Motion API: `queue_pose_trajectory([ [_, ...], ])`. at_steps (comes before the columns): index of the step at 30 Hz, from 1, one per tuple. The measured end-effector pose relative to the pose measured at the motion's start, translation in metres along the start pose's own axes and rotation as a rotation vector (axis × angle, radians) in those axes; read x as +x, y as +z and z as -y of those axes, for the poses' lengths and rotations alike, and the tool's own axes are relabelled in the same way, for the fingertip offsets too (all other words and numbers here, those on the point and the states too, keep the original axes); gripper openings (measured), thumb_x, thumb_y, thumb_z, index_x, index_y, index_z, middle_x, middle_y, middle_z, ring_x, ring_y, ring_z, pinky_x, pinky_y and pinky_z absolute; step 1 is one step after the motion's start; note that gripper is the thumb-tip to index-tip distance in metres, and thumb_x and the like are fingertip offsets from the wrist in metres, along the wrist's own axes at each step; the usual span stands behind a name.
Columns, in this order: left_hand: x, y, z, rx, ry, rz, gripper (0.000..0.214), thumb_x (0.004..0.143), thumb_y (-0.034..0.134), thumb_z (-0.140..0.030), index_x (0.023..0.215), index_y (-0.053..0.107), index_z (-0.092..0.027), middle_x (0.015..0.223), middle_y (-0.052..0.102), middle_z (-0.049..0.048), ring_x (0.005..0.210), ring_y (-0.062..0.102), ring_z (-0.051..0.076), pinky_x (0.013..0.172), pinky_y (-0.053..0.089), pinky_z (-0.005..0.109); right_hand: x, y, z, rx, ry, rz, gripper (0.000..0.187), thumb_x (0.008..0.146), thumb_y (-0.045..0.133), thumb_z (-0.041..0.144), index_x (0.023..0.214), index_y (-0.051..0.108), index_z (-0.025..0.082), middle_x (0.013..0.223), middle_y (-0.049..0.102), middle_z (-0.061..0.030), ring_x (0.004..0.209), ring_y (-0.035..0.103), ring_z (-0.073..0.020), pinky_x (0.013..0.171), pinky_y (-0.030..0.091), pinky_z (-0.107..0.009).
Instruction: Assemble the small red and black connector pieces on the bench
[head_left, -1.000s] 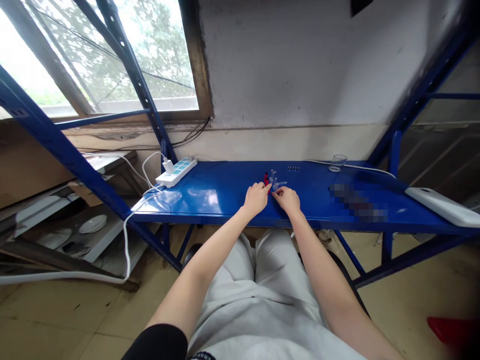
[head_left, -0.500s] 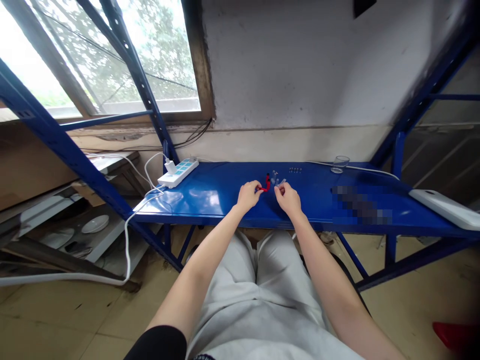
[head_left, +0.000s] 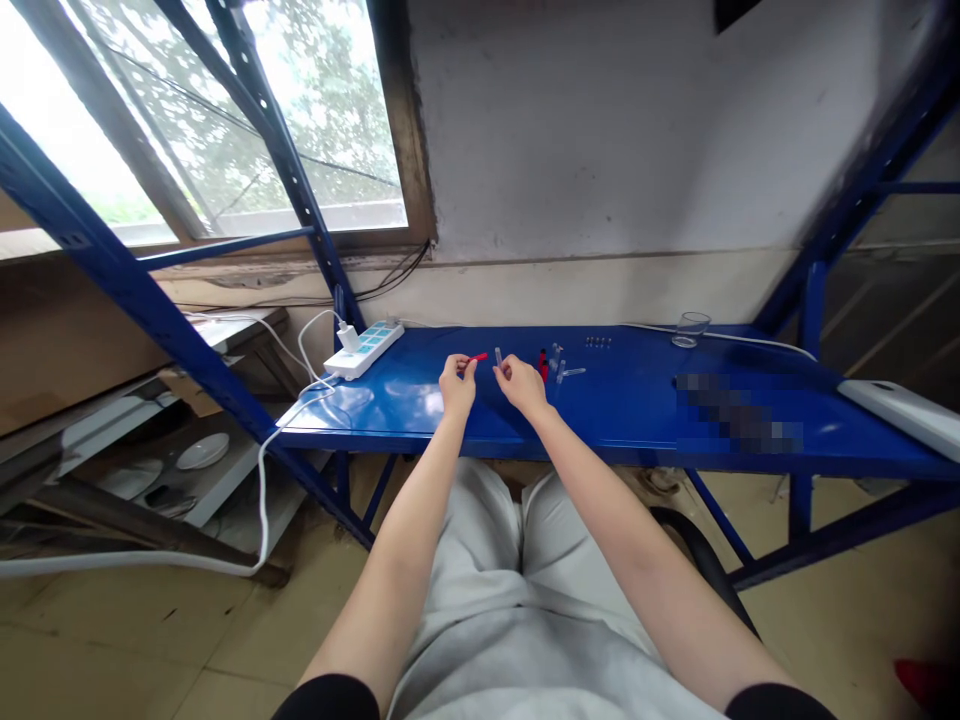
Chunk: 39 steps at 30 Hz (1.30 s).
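Head view, straight to the counter (head_left: 622,400), left of its middle: grips a slim red piece (head_left: 479,357) in the left hand (head_left: 456,385), with its long axis running roughly along the front edge and its free end aimed toward the right hand (head_left: 523,382). In that one, pinches a clear tube-like piece (head_left: 498,355) between closed fingertips, pointing up or toward the back edge, cannot tell which, and nearly square to the red. Leaves a narrow gap between the two, no touching! Just past the right hand, toward the counter's right end: loose red pieces (head_left: 544,368) and clear pieces (head_left: 559,368), nearer to it than to the left. Farther back, near the rear edge: tiny pieces (head_left: 598,342) in a row.
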<state>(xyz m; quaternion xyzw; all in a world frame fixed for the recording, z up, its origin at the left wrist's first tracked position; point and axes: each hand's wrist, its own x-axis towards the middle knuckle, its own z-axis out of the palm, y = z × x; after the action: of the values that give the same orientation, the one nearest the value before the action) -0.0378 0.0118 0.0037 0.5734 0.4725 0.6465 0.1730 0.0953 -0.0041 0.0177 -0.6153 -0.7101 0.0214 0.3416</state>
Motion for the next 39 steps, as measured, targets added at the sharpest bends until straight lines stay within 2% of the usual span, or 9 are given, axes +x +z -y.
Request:
queue_pose_trajectory([
  [3,-0.003,-0.001,-0.001,0.010,0.018,0.051,0.006,0.078,0.054,-0.026,0.079,0.054,-0.020,0.072,0.055,0.0001,0.069,0.053,0.012,0.070,0.041,0.022,-0.003,0.010,-0.003,-0.100,0.041,0.037,0.018,0.087,0.044,0.034,0.086,0.054,0.020,0.082,0.065,-0.0063,0.071,0.061,-0.0185,0.056,0.035,-0.025],
  [7,-0.006,0.000,-0.001,0.021,0.048,0.119,0.004,0.078,0.053,-0.023,0.081,0.054,-0.020,0.075,0.056,0.0007,0.071,0.053,0.012,0.073,0.041,0.023,-0.007,0.012,-0.004,-0.181,0.025,0.058,0.017,0.088,0.043,0.033,0.089,0.054,0.019,0.085,0.066,-0.0082,0.072,0.061,-0.0194,0.056,0.036,-0.026],
  [22,-0.007,0.000,0.004,0.067,0.092,0.094,0.005,0.081,0.049,-0.023,0.084,0.052,-0.020,0.072,0.058,0.0008,0.069,0.056,0.012,0.070,0.042,0.023,-0.010,0.012,-0.005,-0.248,-0.008,0.135,0.017,0.089,0.042,0.029,0.095,0.054,0.018,0.087,0.066,-0.0093,0.076,0.063,-0.0207,0.062,0.040,-0.027],
  [27,-0.007,0.000,0.003,0.130,0.125,0.094,0.013,0.084,0.046,-0.025,0.093,0.054,-0.019,0.072,0.059,0.0009,0.069,0.057,0.012,0.072,0.045,0.025,-0.011,0.010,-0.003,-0.287,-0.022,0.159,0.017,0.089,0.040,0.028,0.097,0.052,0.018,0.089,0.066,-0.0086,0.078,0.063,-0.0196,0.063,0.040,-0.026],
  [30,-0.009,0.000,0.001,0.179,0.202,0.133,0.021,0.086,0.044,-0.026,0.102,0.056,-0.020,0.077,0.062,0.0027,0.074,0.058,0.014,0.076,0.045,0.027,-0.011,0.009,-0.003,-0.289,-0.026,0.164,0.018,0.089,0.039,0.027,0.098,0.052,0.018,0.090,0.066,-0.0087,0.078,0.063,-0.0199,0.063,0.040,-0.026],
  [34,-0.011,0.002,-0.002,0.241,0.306,0.238,0.023,0.086,0.045,-0.027,0.100,0.062,-0.020,0.090,0.066,0.0053,0.080,0.058,0.016,0.080,0.046,0.029,-0.011,0.009,-0.003,-0.277,-0.018,0.151,0.019,0.090,0.039,0.028,0.101,0.051,0.018,0.090,0.066,-0.0090,0.079,0.063,-0.0198,0.063,0.039,-0.026],
  [39,-0.012,0.002,-0.005,0.221,0.283,0.273,0.025,0.086,0.043,-0.026,0.102,0.061,-0.019,0.094,0.066,0.0067,0.083,0.060,0.016,0.079,0.047,0.029,-0.011,0.009,-0.004,-0.234,0.007,0.104,0.020,0.088,0.042,0.033,0.096,0.053,0.018,0.087,0.066,-0.0083,0.075,0.062,-0.0189,0.059,0.036,-0.025],
])
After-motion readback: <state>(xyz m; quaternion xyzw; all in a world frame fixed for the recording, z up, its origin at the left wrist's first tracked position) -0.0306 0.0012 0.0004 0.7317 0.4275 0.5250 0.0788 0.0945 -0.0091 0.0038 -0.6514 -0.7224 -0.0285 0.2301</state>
